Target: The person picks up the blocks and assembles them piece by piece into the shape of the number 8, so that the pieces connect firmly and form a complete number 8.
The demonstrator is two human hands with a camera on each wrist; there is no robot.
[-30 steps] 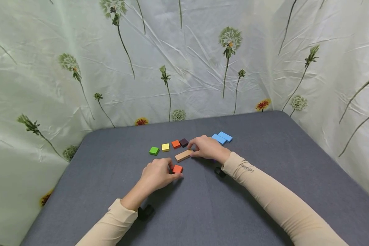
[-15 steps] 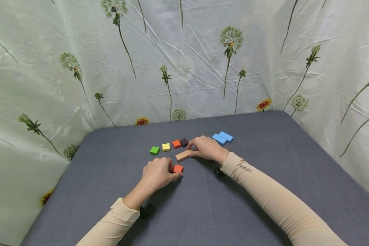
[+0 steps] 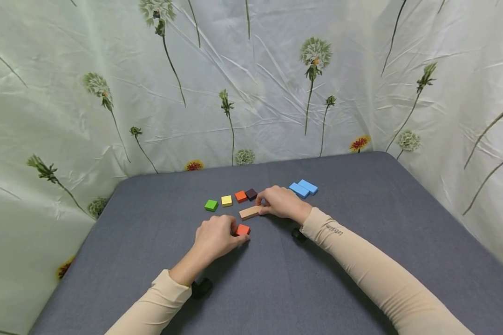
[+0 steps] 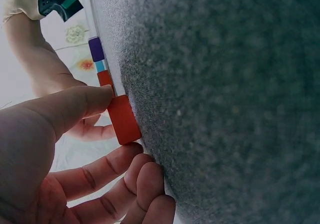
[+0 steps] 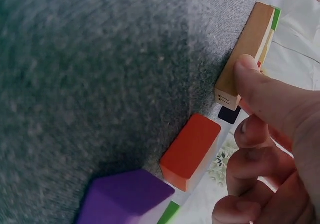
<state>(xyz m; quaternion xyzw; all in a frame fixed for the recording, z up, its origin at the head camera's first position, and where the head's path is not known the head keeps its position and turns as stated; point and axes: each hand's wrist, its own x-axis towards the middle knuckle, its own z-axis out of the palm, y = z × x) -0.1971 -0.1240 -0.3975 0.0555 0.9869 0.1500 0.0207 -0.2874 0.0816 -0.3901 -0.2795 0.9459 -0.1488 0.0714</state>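
Note:
My left hand [image 3: 214, 236] pinches a small orange-red block [image 3: 243, 230] lying on the grey table; in the left wrist view the thumb is at one end of this block [image 4: 124, 119] and the index fingertip at the other. Farther back, my right hand [image 3: 282, 202] grips the right end of a long bare wooden block [image 3: 249, 212]. The right wrist view shows the thumb [image 5: 257, 82] against the side of that wooden block [image 5: 248, 47], with the opposing fingertip partly hidden. The wooden block lies slightly slanted behind the orange-red one, apart from it.
Behind lie a green block [image 3: 211, 205], a yellow one [image 3: 227, 201], another orange-red one [image 3: 241, 196] and a black one [image 3: 251, 194]. Two light blue blocks [image 3: 303, 188] touch at back right. The right wrist view shows a purple block [image 5: 125, 196] beside an orange-red one [image 5: 191, 146].

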